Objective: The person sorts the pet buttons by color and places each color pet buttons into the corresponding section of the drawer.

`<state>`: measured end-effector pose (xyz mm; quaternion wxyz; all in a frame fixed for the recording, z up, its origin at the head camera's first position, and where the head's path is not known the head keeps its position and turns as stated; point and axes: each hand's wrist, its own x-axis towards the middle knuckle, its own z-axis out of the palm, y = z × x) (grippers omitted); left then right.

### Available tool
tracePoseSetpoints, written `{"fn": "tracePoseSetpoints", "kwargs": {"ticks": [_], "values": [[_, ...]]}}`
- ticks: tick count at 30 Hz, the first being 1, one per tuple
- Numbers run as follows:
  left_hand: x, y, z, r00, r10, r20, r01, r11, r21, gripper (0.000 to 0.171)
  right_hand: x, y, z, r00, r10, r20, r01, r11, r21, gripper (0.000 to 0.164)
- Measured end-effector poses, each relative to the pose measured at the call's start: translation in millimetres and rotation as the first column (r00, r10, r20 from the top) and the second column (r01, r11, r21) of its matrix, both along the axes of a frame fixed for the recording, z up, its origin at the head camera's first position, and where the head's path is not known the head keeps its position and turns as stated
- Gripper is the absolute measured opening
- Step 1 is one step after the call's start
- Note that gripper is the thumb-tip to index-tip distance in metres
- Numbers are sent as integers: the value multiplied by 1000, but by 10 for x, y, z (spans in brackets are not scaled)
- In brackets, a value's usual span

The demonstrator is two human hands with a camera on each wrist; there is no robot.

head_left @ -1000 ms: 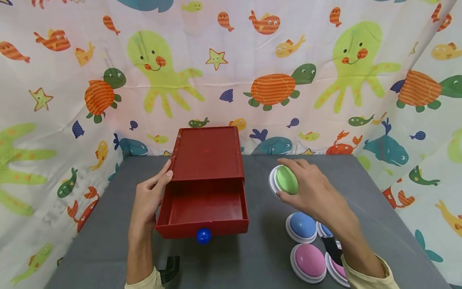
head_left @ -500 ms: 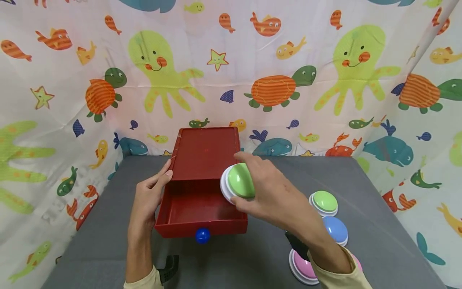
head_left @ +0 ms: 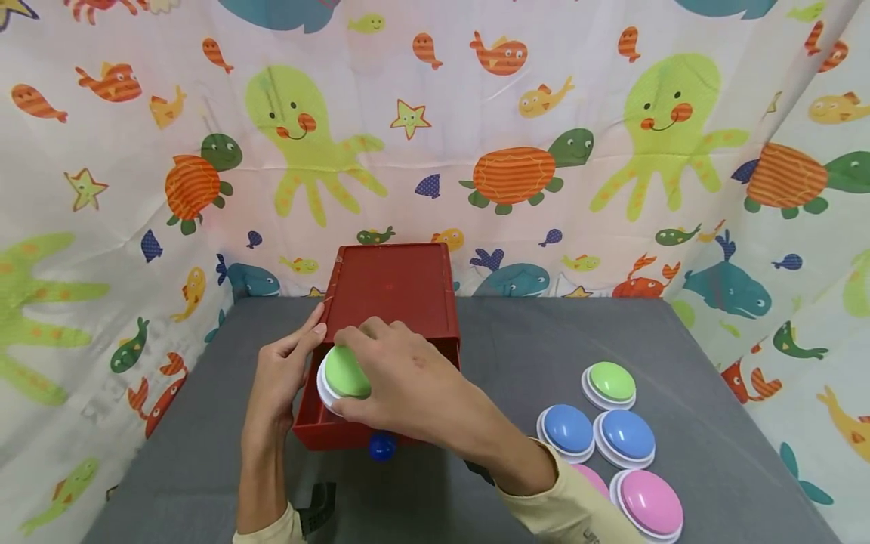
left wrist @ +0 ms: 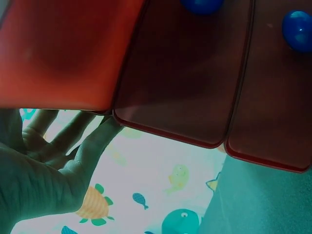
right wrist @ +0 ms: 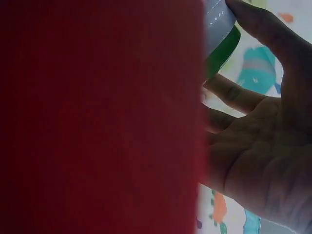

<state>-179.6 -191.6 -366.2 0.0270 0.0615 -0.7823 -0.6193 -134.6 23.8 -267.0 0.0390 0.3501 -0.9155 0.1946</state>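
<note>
A red chest of drawers [head_left: 390, 291] stands on the table with its top drawer [head_left: 333, 436] pulled out. My right hand [head_left: 421, 381] holds a round push button [head_left: 343, 375], green-domed on a white base, over the left part of that drawer. Seen from the right wrist, thumb and fingers of the right hand [right wrist: 263, 136] grip the button [right wrist: 220, 34], partly hidden by a blurred red wall. With extended fingers, my left hand [head_left: 282, 370] touches the chest's left side. In the left wrist view, the left hand [left wrist: 58, 170] rests beside the chest's edge; lower drawer fronts [left wrist: 180, 73] are shut.
To the right on the grey table [head_left: 516, 340] lie another green button [head_left: 612, 381], two blue buttons [head_left: 569, 429], and pink buttons [head_left: 651, 502], one half hidden by my right sleeve. A blue knob [head_left: 382, 446] juts from the open drawer. A sea-animal curtain [head_left: 435, 211] surrounds the table.
My right hand has carried the green button leftward from above the table's right side to over the open drawer. My left hand stays on the chest's side.
</note>
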Motion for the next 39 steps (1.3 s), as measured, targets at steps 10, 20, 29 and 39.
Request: {"fn": "tracePoseSetpoints", "kwargs": {"ticks": [10, 20, 29, 39], "values": [[2, -9, -4, 1000, -9, -3, 9, 1000, 8, 52, -75, -260, -172, 997, -3, -72, 16, 983, 183, 53], [-8, 0, -6, 999, -19, -30, 19, 1000, 23, 52, -119, -336, -299, 999, -11, -33, 16, 988, 151, 53], [4, -15, -7, 999, -11, -45, 10, 1000, -20, 50, -161, -250, -282, 994, 27, 109, -42, 989, 144, 35], [1, 7, -19, 999, -12, -29, 12, 1000, -22, 51, -37, -91, -234, 992, 45, 120, -58, 993, 107, 33]]}}
